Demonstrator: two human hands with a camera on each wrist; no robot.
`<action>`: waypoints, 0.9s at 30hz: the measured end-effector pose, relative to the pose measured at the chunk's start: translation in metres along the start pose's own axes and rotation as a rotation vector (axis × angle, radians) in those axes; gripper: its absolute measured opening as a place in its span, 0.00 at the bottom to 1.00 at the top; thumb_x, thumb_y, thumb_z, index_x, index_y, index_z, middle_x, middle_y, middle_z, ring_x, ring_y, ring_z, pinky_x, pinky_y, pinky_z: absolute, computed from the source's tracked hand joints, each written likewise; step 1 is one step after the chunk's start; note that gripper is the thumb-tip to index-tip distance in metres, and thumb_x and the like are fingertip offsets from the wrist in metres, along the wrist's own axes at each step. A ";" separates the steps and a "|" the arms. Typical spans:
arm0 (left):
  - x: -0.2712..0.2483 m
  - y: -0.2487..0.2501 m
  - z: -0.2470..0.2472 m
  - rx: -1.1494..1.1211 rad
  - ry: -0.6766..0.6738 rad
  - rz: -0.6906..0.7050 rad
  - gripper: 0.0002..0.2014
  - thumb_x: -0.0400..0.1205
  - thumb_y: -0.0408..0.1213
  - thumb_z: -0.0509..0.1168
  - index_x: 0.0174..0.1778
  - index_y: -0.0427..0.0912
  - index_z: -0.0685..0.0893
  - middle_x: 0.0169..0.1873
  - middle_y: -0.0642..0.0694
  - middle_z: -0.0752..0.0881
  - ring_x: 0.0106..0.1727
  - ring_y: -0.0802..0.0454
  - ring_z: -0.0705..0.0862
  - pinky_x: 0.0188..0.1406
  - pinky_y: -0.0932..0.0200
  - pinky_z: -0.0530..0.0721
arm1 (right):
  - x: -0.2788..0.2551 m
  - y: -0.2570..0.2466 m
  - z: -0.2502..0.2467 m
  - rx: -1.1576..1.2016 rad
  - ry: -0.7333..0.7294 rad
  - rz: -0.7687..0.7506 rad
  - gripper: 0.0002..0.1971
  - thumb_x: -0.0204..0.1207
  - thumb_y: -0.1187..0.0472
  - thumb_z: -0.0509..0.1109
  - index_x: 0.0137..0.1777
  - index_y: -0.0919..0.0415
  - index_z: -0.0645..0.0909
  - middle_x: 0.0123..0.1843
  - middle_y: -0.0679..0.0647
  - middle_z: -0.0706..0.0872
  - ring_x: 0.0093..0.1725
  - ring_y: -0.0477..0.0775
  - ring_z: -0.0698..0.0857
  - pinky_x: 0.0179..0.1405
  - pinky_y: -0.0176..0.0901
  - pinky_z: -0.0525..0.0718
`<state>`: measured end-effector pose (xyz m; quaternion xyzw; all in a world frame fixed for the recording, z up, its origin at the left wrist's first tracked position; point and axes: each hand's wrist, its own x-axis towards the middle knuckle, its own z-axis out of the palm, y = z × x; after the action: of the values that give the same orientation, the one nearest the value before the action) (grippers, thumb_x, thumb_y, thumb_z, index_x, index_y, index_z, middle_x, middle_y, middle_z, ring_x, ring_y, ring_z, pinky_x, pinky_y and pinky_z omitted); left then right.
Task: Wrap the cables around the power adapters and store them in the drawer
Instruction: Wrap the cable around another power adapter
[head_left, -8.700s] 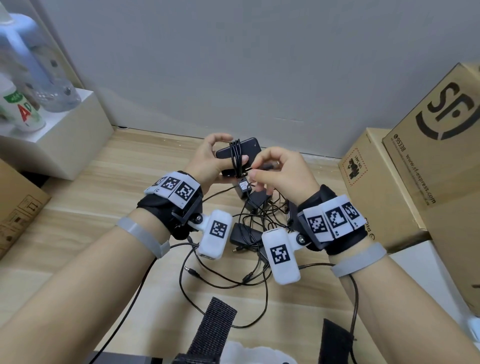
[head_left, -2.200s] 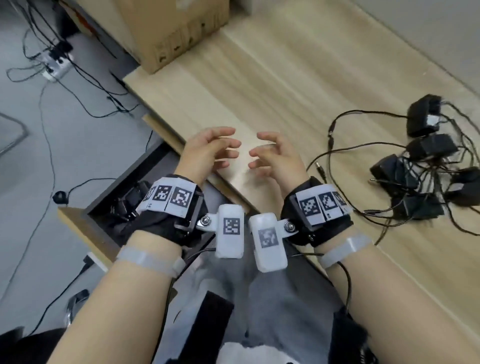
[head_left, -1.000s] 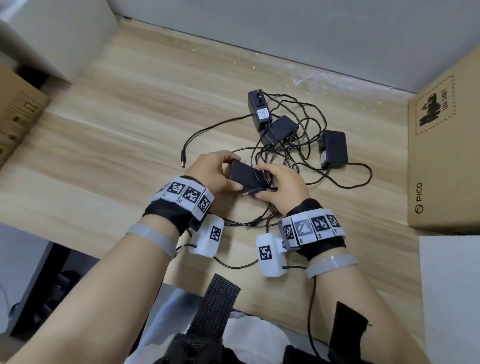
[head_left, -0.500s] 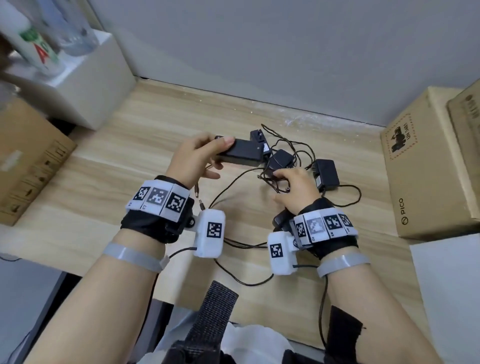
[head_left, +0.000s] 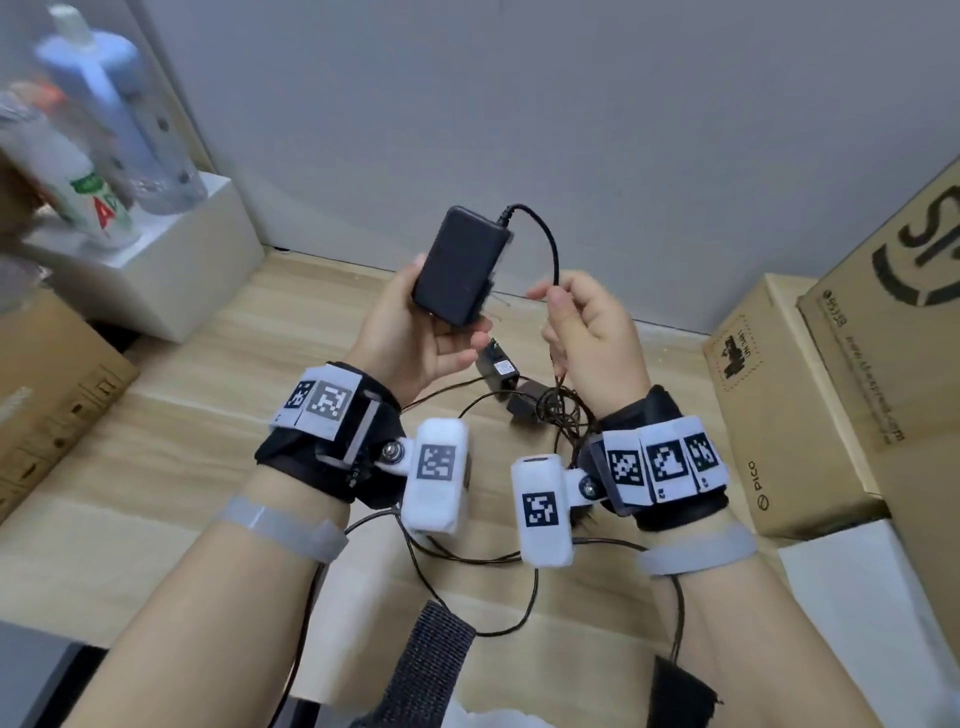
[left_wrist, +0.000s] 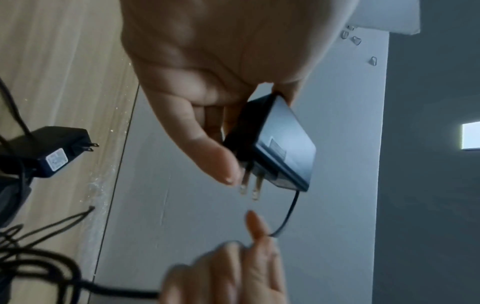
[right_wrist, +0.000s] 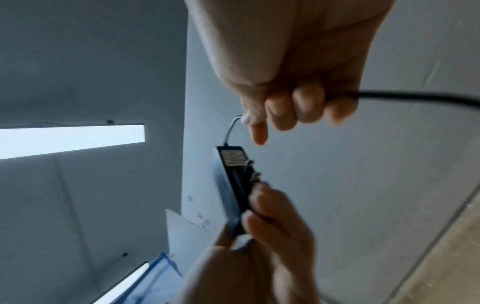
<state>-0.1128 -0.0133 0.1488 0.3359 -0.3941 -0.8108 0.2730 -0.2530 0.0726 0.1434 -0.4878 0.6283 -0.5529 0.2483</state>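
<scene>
Grey wall backs a pale wood tabletop, where cardboard boxes stand at the right and a white block carrying blurred bottles stands at the left. Above the tabletop the left hand holds a black adapter upright, thumb on one edge and fingers curled round the other; the left wrist view shows its two plug prongs pointing out just past the fingertips. From the adapter's top corner its cable arcs over and down into the right hand, whose grip is a pinch of thumb and forefinger on the cable with the other fingers curled around it. The cable runs on below that hand into a tangle of cords on the tabletop, where more adapters lie between the two wrists. Both wrists carry black bands with white marker tags. The drawer is out of view.
</scene>
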 end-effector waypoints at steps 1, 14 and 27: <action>0.002 -0.001 0.000 -0.006 0.006 -0.009 0.27 0.84 0.56 0.44 0.47 0.41 0.83 0.32 0.42 0.86 0.25 0.53 0.84 0.21 0.70 0.79 | 0.001 -0.006 0.000 0.007 0.021 -0.023 0.10 0.84 0.59 0.56 0.45 0.50 0.78 0.20 0.35 0.75 0.22 0.36 0.74 0.29 0.32 0.73; 0.012 -0.022 -0.006 0.064 -0.047 0.025 0.14 0.83 0.46 0.58 0.60 0.44 0.76 0.40 0.49 0.85 0.37 0.54 0.89 0.17 0.70 0.75 | -0.004 0.029 0.016 -0.382 0.090 0.140 0.16 0.82 0.61 0.56 0.66 0.56 0.78 0.39 0.53 0.84 0.43 0.56 0.80 0.46 0.45 0.77; 0.029 -0.035 -0.013 0.371 0.013 0.239 0.08 0.79 0.30 0.65 0.49 0.45 0.73 0.43 0.44 0.81 0.35 0.52 0.81 0.23 0.67 0.77 | -0.011 0.024 0.029 -0.484 -0.232 0.317 0.16 0.80 0.60 0.60 0.34 0.66 0.80 0.29 0.56 0.77 0.35 0.57 0.76 0.32 0.44 0.67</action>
<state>-0.1271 -0.0211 0.1046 0.3364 -0.5716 -0.6843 0.3031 -0.2318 0.0670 0.1109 -0.4887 0.7772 -0.2822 0.2782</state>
